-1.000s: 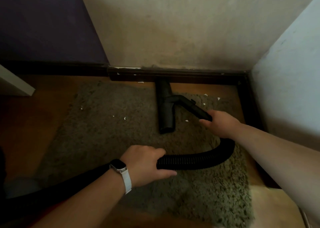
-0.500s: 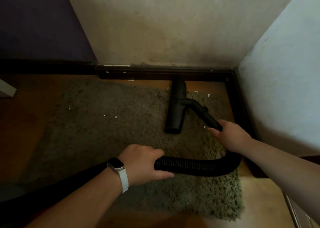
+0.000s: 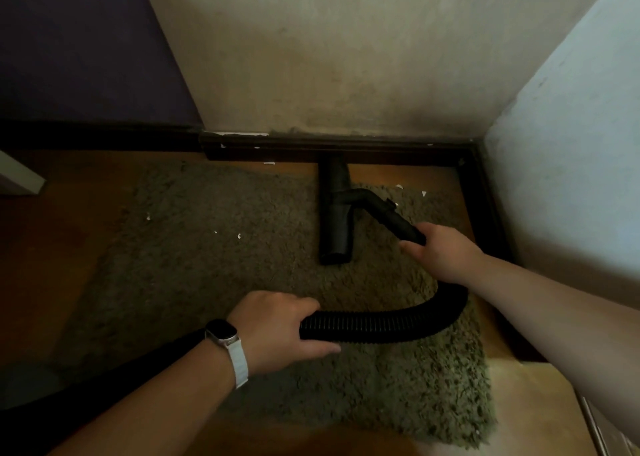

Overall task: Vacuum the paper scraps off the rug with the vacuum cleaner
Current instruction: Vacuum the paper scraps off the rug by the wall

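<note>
Mid-sweep here — right hand (image 3: 441, 253) is gripping the wand (image 3: 398, 221), left hand (image 3: 277, 327) clutching the hose (image 3: 381, 324); nozzle (image 3: 335, 213) is sitting on the rug (image 3: 207, 282); next it's needing a push toward the scraps (image 3: 239, 236) on the left.

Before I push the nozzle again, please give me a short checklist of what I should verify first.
1. Right hand grip on the wand: ok, fingers wrap it.
2. Left hand grip on the hose: ok.
3. Hose free of kinks: ok, it curves smoothly between the hands.
4. Nozzle on the rug: ok, though its far end reaches the bare floor.
5. Rug free of paper scraps: not ok; some lie left of the nozzle, others to its right.
6. Suction switched on: cannot tell.
</note>
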`<control>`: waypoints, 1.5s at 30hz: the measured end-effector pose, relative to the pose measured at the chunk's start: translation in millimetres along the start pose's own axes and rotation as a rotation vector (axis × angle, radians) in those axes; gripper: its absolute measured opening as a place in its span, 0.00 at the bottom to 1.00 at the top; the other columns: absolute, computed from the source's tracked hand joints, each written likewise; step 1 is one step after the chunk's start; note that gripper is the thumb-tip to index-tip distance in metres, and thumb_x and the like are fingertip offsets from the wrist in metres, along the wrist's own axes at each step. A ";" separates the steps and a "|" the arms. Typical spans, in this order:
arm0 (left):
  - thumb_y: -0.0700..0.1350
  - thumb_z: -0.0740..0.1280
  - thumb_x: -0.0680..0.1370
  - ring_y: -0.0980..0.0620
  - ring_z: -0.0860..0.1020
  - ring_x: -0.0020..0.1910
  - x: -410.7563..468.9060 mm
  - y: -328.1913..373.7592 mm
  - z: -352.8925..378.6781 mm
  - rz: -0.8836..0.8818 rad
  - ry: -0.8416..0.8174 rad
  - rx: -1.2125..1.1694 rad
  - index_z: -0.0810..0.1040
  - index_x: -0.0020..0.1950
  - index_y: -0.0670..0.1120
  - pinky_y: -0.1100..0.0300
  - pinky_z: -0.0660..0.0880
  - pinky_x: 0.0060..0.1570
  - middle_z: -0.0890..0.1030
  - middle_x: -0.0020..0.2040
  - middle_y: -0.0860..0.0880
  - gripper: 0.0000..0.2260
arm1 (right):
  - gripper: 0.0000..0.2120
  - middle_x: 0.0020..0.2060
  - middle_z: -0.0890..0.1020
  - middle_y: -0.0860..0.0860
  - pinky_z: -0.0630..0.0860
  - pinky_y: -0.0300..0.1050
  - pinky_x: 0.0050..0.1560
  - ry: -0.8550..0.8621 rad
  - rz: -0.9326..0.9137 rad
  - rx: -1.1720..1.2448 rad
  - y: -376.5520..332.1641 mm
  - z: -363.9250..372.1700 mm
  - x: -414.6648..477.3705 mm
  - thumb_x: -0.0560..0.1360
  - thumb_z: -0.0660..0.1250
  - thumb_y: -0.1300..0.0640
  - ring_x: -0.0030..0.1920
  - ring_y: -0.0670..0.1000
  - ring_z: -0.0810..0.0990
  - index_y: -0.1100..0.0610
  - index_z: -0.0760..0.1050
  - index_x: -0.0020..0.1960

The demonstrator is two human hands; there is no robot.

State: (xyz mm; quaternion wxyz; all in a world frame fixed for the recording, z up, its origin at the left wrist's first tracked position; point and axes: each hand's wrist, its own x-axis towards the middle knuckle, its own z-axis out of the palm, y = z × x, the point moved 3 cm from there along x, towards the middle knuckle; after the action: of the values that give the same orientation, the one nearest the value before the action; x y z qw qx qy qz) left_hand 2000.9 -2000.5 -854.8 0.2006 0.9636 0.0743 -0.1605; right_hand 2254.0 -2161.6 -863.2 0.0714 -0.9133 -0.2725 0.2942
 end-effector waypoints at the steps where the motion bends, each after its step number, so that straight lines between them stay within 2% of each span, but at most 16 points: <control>1: 0.76 0.56 0.70 0.60 0.75 0.38 0.9 0.6 -1.1 -0.001 -0.011 -0.014 0.74 0.50 0.56 0.59 0.74 0.40 0.76 0.40 0.57 0.26 | 0.14 0.39 0.81 0.50 0.78 0.48 0.37 -0.016 0.016 0.003 0.9 0.0 0.2 0.79 0.62 0.40 0.37 0.51 0.81 0.49 0.74 0.55; 6: 0.74 0.58 0.71 0.58 0.75 0.41 9.9 11.0 -0.7 0.028 -0.083 -0.026 0.74 0.51 0.56 0.55 0.76 0.45 0.77 0.42 0.56 0.24 | 0.13 0.40 0.81 0.50 0.80 0.49 0.38 -0.010 0.110 0.014 20.3 12.8 -13.0 0.80 0.61 0.41 0.37 0.50 0.82 0.48 0.72 0.58; 13: 0.74 0.58 0.72 0.57 0.76 0.44 24.8 27.7 8.4 0.091 -0.113 0.020 0.74 0.56 0.56 0.56 0.76 0.46 0.78 0.45 0.56 0.26 | 0.13 0.39 0.80 0.51 0.79 0.50 0.37 0.050 0.212 0.083 57.1 23.5 -41.4 0.80 0.61 0.41 0.37 0.51 0.81 0.49 0.72 0.57; 17: 0.74 0.57 0.72 0.57 0.76 0.42 30.8 36.5 15.9 0.127 -0.102 0.042 0.74 0.53 0.56 0.57 0.76 0.43 0.78 0.43 0.56 0.25 | 0.13 0.38 0.80 0.52 0.79 0.51 0.37 0.063 0.244 0.117 74.2 27.1 -56.1 0.81 0.60 0.42 0.36 0.52 0.81 0.50 0.72 0.58; 25: 0.75 0.57 0.71 0.58 0.76 0.42 33.3 43.3 21.8 0.154 -0.131 0.060 0.74 0.54 0.57 0.57 0.76 0.44 0.77 0.43 0.57 0.25 | 0.13 0.38 0.79 0.53 0.79 0.53 0.36 0.115 0.305 0.184 89.9 39.6 -81.3 0.81 0.60 0.42 0.35 0.53 0.80 0.51 0.71 0.56; 31: 0.75 0.57 0.71 0.58 0.76 0.41 37.0 40.9 21.7 0.170 -0.099 0.071 0.74 0.54 0.57 0.58 0.76 0.43 0.77 0.42 0.57 0.26 | 0.11 0.36 0.79 0.52 0.79 0.52 0.33 0.178 0.312 0.206 87.9 39.7 -91.1 0.81 0.60 0.43 0.33 0.53 0.80 0.49 0.70 0.56; 35: 0.79 0.48 0.64 0.59 0.76 0.39 39.7 36.8 16.7 0.165 0.002 0.071 0.76 0.53 0.57 0.59 0.76 0.40 0.78 0.40 0.57 0.35 | 0.12 0.38 0.79 0.53 0.75 0.46 0.30 0.283 0.340 0.324 87.7 24.8 -85.7 0.81 0.60 0.44 0.34 0.53 0.80 0.52 0.71 0.56; 37: 0.79 0.46 0.64 0.59 0.76 0.37 40.7 34.3 14.3 0.149 0.049 0.047 0.76 0.51 0.56 0.60 0.75 0.37 0.77 0.38 0.57 0.35 | 0.13 0.39 0.79 0.53 0.72 0.44 0.31 0.316 0.345 0.341 86.4 15.0 -75.9 0.81 0.61 0.44 0.36 0.52 0.79 0.54 0.72 0.56; 45: 0.82 0.47 0.62 0.61 0.76 0.37 38.8 18.7 15.5 0.110 0.033 -0.012 0.77 0.52 0.58 0.59 0.76 0.39 0.78 0.38 0.58 0.37 | 0.15 0.41 0.78 0.54 0.73 0.46 0.35 0.222 0.422 0.346 82.2 29.8 -56.7 0.81 0.61 0.44 0.38 0.53 0.78 0.56 0.72 0.55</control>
State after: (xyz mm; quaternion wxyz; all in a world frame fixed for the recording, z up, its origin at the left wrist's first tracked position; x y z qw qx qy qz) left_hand 2036.8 -2020.8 -874.6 0.2137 0.9675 0.0253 -0.1326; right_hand 2235.9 -2262.2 -883.2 0.1927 -0.9506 -0.0131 0.2428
